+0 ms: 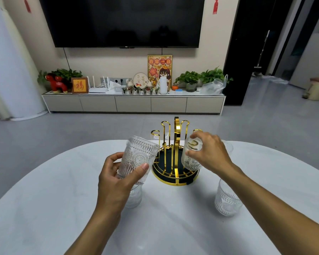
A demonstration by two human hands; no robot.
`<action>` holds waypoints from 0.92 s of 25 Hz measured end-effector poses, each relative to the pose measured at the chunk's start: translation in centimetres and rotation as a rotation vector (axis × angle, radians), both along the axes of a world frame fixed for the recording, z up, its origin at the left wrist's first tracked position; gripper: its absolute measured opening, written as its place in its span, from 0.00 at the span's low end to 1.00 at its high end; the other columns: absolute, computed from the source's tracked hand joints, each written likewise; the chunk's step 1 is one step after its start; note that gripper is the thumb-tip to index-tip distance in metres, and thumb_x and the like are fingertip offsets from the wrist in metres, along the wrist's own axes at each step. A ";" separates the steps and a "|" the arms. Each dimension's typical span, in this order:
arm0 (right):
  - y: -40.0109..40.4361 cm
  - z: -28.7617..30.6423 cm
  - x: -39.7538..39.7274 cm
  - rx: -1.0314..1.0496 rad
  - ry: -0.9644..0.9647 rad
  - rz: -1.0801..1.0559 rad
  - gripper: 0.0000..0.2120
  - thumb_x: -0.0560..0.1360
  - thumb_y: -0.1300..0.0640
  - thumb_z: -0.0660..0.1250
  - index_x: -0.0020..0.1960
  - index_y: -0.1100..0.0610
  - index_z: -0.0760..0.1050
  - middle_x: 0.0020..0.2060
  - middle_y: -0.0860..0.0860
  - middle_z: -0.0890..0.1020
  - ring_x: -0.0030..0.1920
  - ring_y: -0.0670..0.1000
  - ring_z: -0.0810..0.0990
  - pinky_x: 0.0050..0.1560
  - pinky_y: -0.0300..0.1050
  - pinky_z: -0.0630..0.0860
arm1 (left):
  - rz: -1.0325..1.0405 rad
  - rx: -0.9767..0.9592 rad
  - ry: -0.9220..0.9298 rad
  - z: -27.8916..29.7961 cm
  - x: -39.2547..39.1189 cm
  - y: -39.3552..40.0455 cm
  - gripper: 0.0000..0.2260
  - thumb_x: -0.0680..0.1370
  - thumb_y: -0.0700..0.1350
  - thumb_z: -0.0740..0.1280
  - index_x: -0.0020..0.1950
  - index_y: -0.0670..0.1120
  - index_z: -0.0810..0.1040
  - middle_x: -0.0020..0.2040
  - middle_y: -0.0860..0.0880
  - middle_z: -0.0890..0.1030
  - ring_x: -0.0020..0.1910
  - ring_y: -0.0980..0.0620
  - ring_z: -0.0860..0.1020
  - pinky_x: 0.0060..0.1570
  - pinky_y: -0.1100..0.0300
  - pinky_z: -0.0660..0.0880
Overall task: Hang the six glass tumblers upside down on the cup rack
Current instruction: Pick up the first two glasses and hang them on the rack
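Rack (175,159) dead ahead | right hand (208,153) grips inverted tumbler (191,155) over peg, nearer | left hand (116,173) clasps upright tumbler (136,157)

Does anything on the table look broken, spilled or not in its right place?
Nothing stands out. The cup rack stands upright, the left hand and right hand each hold an intact tumbler, and the loose tumbler is whole.

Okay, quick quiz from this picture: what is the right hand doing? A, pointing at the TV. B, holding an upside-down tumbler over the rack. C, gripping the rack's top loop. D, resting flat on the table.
B: the right hand grips a tumbler, base up, over the rack.
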State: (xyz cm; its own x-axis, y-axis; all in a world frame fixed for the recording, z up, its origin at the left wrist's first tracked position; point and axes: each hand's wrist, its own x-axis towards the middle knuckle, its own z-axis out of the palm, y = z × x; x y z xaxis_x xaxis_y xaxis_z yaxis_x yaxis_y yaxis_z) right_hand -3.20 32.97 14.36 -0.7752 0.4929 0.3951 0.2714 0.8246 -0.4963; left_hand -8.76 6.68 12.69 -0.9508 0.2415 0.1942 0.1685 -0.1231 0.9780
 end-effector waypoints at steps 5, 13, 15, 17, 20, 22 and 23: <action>0.3 0.0 -0.4 -0.011 -0.076 0.000 0.24 0.66 0.47 0.76 0.59 0.51 0.76 0.57 0.53 0.82 0.56 0.57 0.76 0.48 0.53 0.78 | 0.007 -0.007 0.008 -0.1 -0.3 -0.2 0.29 0.56 0.61 0.79 0.54 0.62 0.75 0.52 0.52 0.83 0.46 0.54 0.83 0.33 0.69 0.77; -0.5 1.7 -1.2 0.145 -0.076 0.113 0.26 0.74 0.45 0.65 0.70 0.49 0.66 0.70 0.50 0.72 0.67 0.55 0.69 0.59 0.51 0.69 | 0.033 -0.026 0.001 -0.1 -0.7 0.0 0.27 0.56 0.63 0.79 0.52 0.61 0.78 0.49 0.52 0.83 0.45 0.53 0.83 0.33 0.64 0.78; -1.2 2.8 -2.6 0.257 -0.088 0.189 0.24 0.78 0.47 0.58 0.73 0.50 0.62 0.74 0.50 0.67 0.70 0.55 0.66 0.64 0.56 0.66 | 0.024 -0.017 0.019 0.3 -0.9 0.3 0.26 0.56 0.62 0.79 0.52 0.61 0.79 0.48 0.55 0.84 0.45 0.54 0.84 0.35 0.64 0.78; -1.4 3.7 -3.7 0.349 -0.216 0.213 0.22 0.80 0.52 0.55 0.73 0.51 0.64 0.76 0.50 0.64 0.72 0.57 0.65 0.67 0.61 0.65 | 0.046 -0.019 0.038 1.0 -1.2 0.8 0.27 0.55 0.62 0.80 0.52 0.62 0.78 0.49 0.55 0.84 0.46 0.54 0.84 0.38 0.63 0.78; -0.9 4.3 -4.0 0.357 -0.264 0.220 0.21 0.78 0.60 0.55 0.70 0.53 0.69 0.75 0.50 0.66 0.70 0.59 0.67 0.67 0.62 0.67 | 0.089 -0.093 0.102 2.3 -2.2 2.0 0.31 0.54 0.64 0.80 0.52 0.62 0.73 0.51 0.51 0.83 0.49 0.51 0.82 0.43 0.58 0.78; -0.8 4.7 -3.8 0.344 -0.248 0.236 0.23 0.77 0.62 0.54 0.71 0.52 0.68 0.73 0.51 0.69 0.69 0.59 0.69 0.66 0.60 0.68 | 0.086 -0.206 0.216 3.4 -3.0 3.5 0.33 0.55 0.64 0.80 0.55 0.60 0.71 0.52 0.53 0.81 0.50 0.55 0.80 0.41 0.64 0.76; -0.7 4.8 -3.7 0.327 -0.242 0.237 0.25 0.77 0.62 0.54 0.73 0.51 0.67 0.71 0.53 0.72 0.67 0.59 0.70 0.64 0.60 0.69 | 0.066 -0.255 0.276 3.8 -3.3 4.3 0.34 0.56 0.63 0.80 0.56 0.59 0.71 0.53 0.55 0.80 0.51 0.57 0.79 0.41 0.66 0.76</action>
